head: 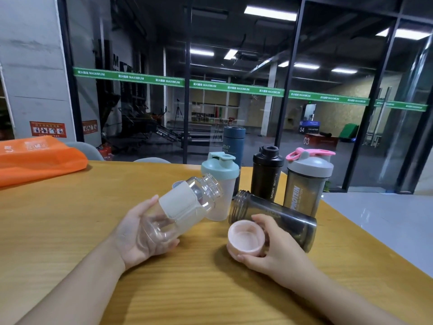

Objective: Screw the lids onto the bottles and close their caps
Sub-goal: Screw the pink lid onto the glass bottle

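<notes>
Centrally, the left hand (138, 233) grips the base of a clear bottle (180, 209), fingers curled round it; the bottle is lifted off the tabletop (70, 219) and tilted, its open threaded mouth pointing toward the upper right of the frame. A pale fabric sleeve (181, 204) wraps its middle. At lower centre-right, the right hand (274, 245) holds a pink lid (245, 239) between thumb and curled fingers, the lid's hollow underside facing the camera. Lid and bottle mouth are apart, with bare wood between the two hands.

Just behind the right hand, a smoky grey bottle (276, 216) lies on its side, uncapped, its threaded mouth toward the frame's centre. Behind it stand, left to right, a frosted shaker with a teal lid (220, 177), a black bottle (267, 174) marked SPORT BOTTLE, and a grey shaker with a pink-looped lid (307, 181); a dark blue flask (234, 141) stands farther back. These form a tight cluster close to the tabletop's far right corner. The right edge of the tabletop runs diagonally from that corner toward the lower right of the frame, passing near the lying bottle. An orange bag (35, 158) rests at the upper left. Open wood fills the left and the foreground.
</notes>
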Available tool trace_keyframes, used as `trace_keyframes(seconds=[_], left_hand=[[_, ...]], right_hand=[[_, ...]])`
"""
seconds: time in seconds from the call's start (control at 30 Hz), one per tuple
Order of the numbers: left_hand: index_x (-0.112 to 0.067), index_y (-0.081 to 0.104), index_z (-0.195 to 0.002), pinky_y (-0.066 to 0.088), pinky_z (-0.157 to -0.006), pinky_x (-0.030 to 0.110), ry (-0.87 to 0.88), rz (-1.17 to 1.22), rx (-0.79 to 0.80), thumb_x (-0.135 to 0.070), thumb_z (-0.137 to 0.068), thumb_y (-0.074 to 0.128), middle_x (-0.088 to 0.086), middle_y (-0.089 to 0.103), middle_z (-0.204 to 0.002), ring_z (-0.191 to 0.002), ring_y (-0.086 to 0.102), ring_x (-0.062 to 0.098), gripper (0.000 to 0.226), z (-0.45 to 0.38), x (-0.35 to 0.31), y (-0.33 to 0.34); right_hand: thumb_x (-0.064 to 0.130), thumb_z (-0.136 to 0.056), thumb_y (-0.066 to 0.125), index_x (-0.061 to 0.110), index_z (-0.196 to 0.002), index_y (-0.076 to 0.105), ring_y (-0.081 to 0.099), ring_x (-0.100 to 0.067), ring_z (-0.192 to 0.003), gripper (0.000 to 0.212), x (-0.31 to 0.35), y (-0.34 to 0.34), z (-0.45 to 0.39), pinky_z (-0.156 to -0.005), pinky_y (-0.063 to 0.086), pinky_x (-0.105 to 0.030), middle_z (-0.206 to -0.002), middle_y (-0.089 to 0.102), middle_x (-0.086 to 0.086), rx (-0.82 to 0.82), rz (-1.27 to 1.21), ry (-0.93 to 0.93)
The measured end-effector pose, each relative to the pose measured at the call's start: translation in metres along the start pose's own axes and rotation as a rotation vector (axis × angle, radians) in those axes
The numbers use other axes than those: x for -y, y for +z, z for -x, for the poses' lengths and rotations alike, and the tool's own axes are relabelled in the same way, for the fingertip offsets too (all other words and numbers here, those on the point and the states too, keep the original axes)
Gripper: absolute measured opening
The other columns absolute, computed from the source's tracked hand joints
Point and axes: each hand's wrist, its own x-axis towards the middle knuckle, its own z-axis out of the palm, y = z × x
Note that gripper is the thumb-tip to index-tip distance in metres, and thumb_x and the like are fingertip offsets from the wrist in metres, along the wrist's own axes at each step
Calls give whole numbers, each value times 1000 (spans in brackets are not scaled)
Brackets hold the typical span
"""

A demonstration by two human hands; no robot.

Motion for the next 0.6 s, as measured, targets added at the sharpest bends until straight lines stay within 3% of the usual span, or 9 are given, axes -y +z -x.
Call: trace_keyframes(seconds=[0.13,0.3,0.43,0.5,0.6], left_hand=[[-1,62,-110,57,-59,39,-22,70,38,-53,-72,60,14,67,-97,-75,69,31,64,0,0,5],[0,58,-109,57,-55,38,-3,197,-5,-56,-70,63,20,67,-104,-80,68,39,69,2,-1,7],[0,56,-113,57,-55,36,23,259,-17,-50,-64,69,23,65,-107,-82,65,41,72,3,-3,9],[0,54,-116,59,-56,38,37,275,7,-43,-53,82,24,65,-106,-84,65,43,82,2,-4,8],[-6,47,-123,59,-57,42,39,287,54,-30,-27,96,25,61,-118,-88,66,46,110,-3,-4,3]], right_hand=[[41,-64,81,36,-118,36,54,6,-101,71,17,-14,-12,-80,46,-13,-108,53,27,-96,-104,-56],[30,-69,79,38,-121,41,54,11,-97,65,33,-28,-37,-74,44,-5,-106,55,25,-196,-209,-100],[27,-78,70,27,-136,37,55,1,-98,66,31,-29,-61,-68,47,-8,-117,54,8,-197,-290,-67],[22,-81,68,24,-139,31,54,0,-98,69,29,-24,-70,-68,49,-10,-117,52,6,-192,-358,-47],[17,-80,70,23,-135,24,52,2,-100,72,23,-15,-76,-72,47,-9,-112,46,17,-213,-434,-33]])
